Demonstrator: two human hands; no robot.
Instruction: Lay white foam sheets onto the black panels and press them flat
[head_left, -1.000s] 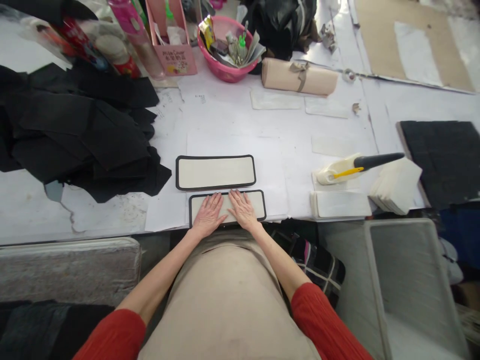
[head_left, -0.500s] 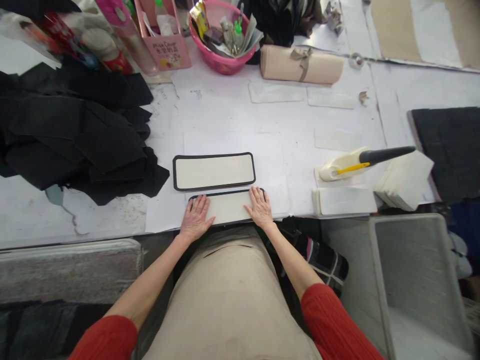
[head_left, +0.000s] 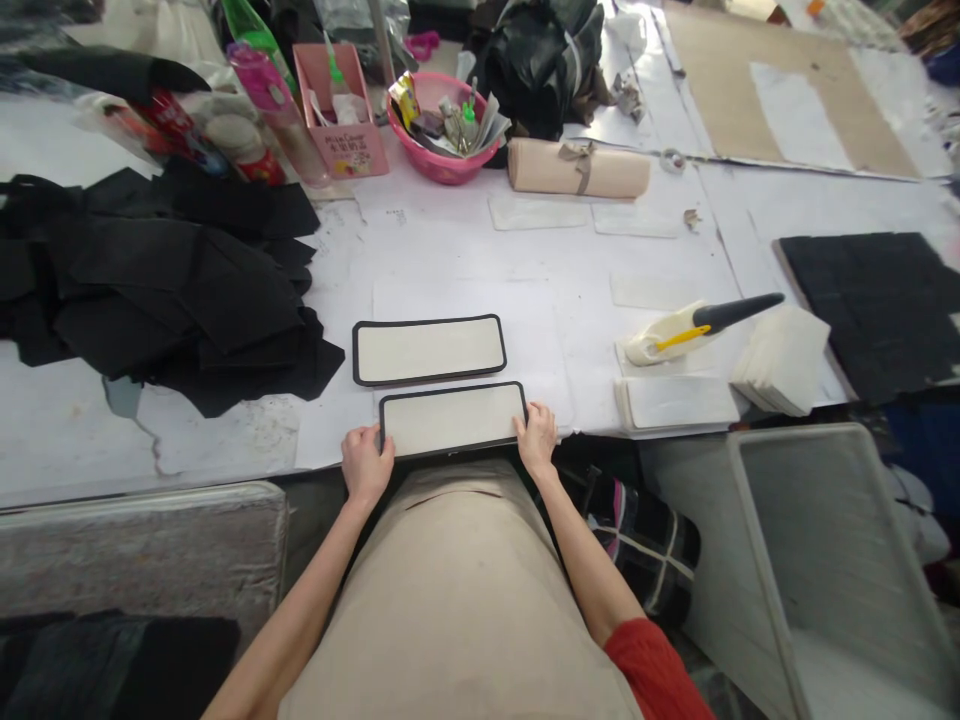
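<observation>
A cream rectangular panel with a black border [head_left: 454, 421] lies at the table's front edge, close to my body. My left hand [head_left: 367, 463] grips its left end, the thumb on top near the black rim. At the other end my right hand [head_left: 537, 435] has its thumb over the border and its fingers curled round the side. Just beyond it lies a second black-edged cream panel [head_left: 430, 350], slightly to the left and touched by neither hand. The undersides of my fingers are hidden.
Black cut pieces [head_left: 180, 280] are heaped at left. At right are a white stack of strips [head_left: 679, 404], a dark-handled brush [head_left: 739, 312] and stacked white pieces [head_left: 784, 360]. A pink basin [head_left: 442, 165] and a rolled beige bundle [head_left: 551, 168] stand behind. A grey bin [head_left: 757, 540] is below right.
Both hands have moved from lying flat on the near panel to gripping its two ends. More of the panel's face and border shows. The camera view has shifted somewhat.
</observation>
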